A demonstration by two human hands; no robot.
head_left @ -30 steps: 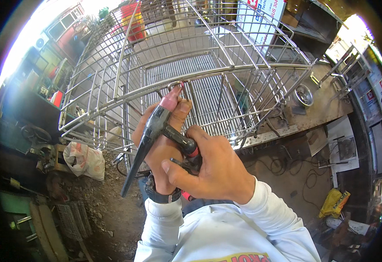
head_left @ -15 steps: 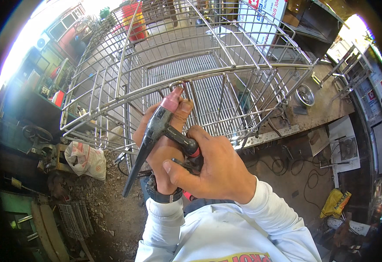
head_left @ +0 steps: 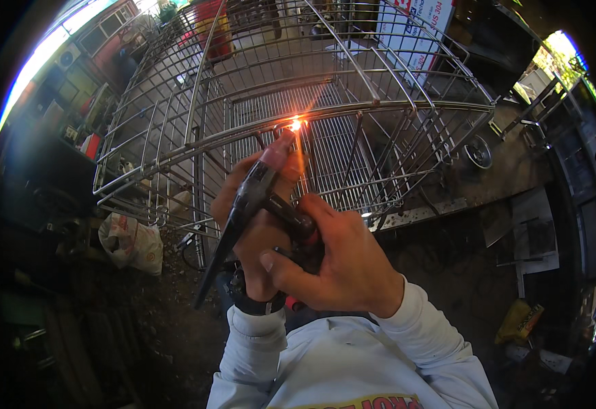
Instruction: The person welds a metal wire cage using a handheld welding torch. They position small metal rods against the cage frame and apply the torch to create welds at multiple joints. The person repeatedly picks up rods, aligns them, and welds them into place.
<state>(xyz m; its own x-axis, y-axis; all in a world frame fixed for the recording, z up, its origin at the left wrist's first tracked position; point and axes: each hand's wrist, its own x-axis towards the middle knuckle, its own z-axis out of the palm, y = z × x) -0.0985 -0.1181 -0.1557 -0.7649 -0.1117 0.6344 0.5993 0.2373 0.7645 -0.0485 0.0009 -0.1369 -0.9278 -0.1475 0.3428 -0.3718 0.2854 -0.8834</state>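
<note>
A TIG welding torch with a black body, a long tapered back cap and a pink nozzle is held by its handle in my right hand, which is closed round it. A bright orange-white arc glows at the nozzle's tip, against the front top rail of a wire cage. My left hand lies behind the torch, thumb up just below the arc, fingers curled near the cage's upright wires. The torch and glare hide most of those fingers, so what they grip does not show.
Left of my arms, a white sack sits on the rubble floor. A round metal bowl stands right of the cage on the workbench. Beyond the cage is a red bucket. A yellow bag lies at the lower right.
An arc has lit at the torch tip, and the rest of the picture has darkened. The torch and both hands have shifted only slightly, the nozzle a little to the right.
</note>
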